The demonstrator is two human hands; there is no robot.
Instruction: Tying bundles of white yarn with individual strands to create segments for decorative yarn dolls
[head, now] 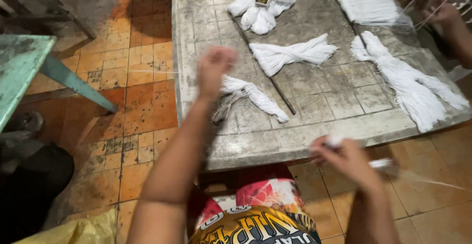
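Observation:
My left hand point(214, 69) is raised over the left part of the grey table point(314, 136), fingers closed, blurred by motion. A thin white thread point(147, 71) runs out to the left of it. Just to its right lies a small bundle of white thread point(250, 95) with a frayed end. My right hand point(344, 158) is at the table's front edge, closed on a small white spool of thread point(383, 164), with thread trailing off to the right.
Several more white thread bundles point(292, 53) lie on the table, and a thin dark rod point(268, 72) crosses it. Another person's hands point(435, 0) work thread at the far right. A green table point(19, 69) stands to the left on the orange tiled floor.

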